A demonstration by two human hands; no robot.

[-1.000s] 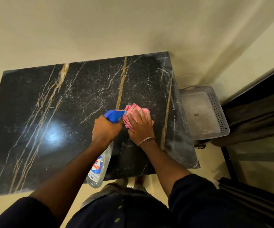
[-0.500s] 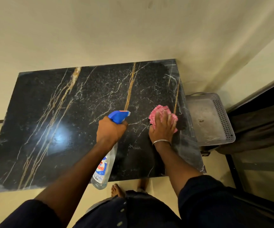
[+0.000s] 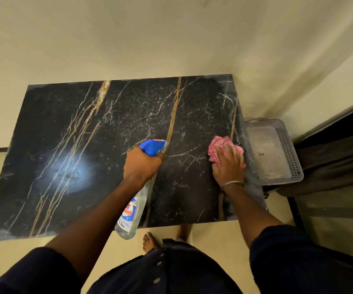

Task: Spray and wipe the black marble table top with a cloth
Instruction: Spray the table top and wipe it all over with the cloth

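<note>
On the black marble table top (image 3: 86, 155) the pink cloth (image 3: 217, 146) sat bunched near the rt edge under the right hand (image 3: 228, 164), fingers flat & spread, pressing, not curled. To wipe well, I'd judge: even pressure, overlapping passes, work rt to lft, esp the hazy-looking corners. The left hand (image 3: 141, 164) was clamped round the spray bottle (image 3: 132, 211) neck, nozzle fwd, base past the near edge. Bottle clear, fill level can't tell. The grey perforated basket (image 3: 288, 149) was just beside the table's rt side, w/ only dusty film & a small reddish speck inside
</note>
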